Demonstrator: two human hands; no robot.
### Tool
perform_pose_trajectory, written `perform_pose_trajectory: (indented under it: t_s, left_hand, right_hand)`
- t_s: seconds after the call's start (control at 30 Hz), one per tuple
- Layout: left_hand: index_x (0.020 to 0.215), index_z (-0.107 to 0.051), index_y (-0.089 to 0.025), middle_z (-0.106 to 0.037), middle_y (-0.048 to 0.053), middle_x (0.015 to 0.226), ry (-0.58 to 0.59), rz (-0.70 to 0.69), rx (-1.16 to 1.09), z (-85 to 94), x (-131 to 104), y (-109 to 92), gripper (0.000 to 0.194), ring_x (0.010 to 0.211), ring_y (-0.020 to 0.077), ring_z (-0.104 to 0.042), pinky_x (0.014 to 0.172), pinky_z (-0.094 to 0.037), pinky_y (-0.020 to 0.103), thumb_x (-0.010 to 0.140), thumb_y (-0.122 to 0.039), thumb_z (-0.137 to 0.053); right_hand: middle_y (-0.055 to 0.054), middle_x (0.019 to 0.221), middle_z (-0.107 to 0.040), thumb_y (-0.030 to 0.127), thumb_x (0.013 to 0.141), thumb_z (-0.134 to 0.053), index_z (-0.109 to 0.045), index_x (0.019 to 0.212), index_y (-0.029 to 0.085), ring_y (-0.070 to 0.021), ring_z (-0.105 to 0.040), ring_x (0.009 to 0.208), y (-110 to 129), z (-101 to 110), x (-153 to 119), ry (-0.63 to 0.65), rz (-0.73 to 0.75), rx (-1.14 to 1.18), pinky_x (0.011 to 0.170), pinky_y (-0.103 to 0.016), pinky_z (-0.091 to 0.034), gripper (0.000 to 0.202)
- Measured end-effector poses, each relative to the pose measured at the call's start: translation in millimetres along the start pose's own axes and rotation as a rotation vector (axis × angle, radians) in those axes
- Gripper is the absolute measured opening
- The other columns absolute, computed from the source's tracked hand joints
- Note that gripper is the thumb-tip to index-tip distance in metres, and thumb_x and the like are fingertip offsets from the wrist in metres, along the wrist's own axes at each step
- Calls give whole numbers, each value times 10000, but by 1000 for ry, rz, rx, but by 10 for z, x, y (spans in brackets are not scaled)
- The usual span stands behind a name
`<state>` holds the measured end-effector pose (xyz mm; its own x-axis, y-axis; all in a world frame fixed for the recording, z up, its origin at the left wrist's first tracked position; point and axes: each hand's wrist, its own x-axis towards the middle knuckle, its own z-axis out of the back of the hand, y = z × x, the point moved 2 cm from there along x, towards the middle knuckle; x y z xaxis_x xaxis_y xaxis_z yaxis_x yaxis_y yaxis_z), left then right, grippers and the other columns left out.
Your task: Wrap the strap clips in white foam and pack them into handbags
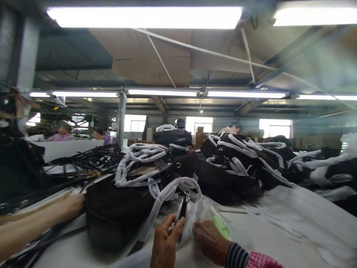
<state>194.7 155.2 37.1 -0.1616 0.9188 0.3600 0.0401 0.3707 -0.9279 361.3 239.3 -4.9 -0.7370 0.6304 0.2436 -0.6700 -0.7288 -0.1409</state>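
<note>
My left hand (pixel 166 238) pinches a black strap (pixel 183 209) between thumb and fingers. A metal clip (pixel 186 195) tops this strap. Just to the right, my right hand (pixel 210 240) has its fingers closed at the edge of the white wrapping (pixel 196 208), which loops up around the strap. Clear plastic with a light green piece (pixel 221 225) in it lies behind my right hand. Left of my hands sits a black bag (pixel 117 212); another person's hand (pixel 74 206) touches its left side.
Black bags (pixel 217 178) with white-wrapped handles are heaped along the back of the white table (pixel 251 238). Black straps (pixel 95 160) lie tangled at the left. White sheets (pixel 315 212) cover the right side. Other people (pixel 60 134) are in the background.
</note>
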Motion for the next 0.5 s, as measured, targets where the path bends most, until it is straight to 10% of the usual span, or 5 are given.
perform_pose_trajectory:
  t_s: [0.27,0.5]
  left_hand:
    - [846,-654,-186,-587,-14,776,60,117,-113,44,-106,-143,421,734,158,-521,696,-432,254,845,-605,-696]
    - [893,-711,-178,-664,37,823,227,168,-222,-150,-178,-147,405,789,201,-622,732,-501,289,819,-574,-752]
  right_hand:
    - [-33,800,-664,146,856,-540,-623,816,160,-177,-604,768,-180,570,-423,-100,-296,262,686,-285,-371,93]
    - [-4,796,-621,386,855,-632,-623,822,173,-154,-544,718,13,1232,-578,-512,-388,1095,620,-258,-420,216]
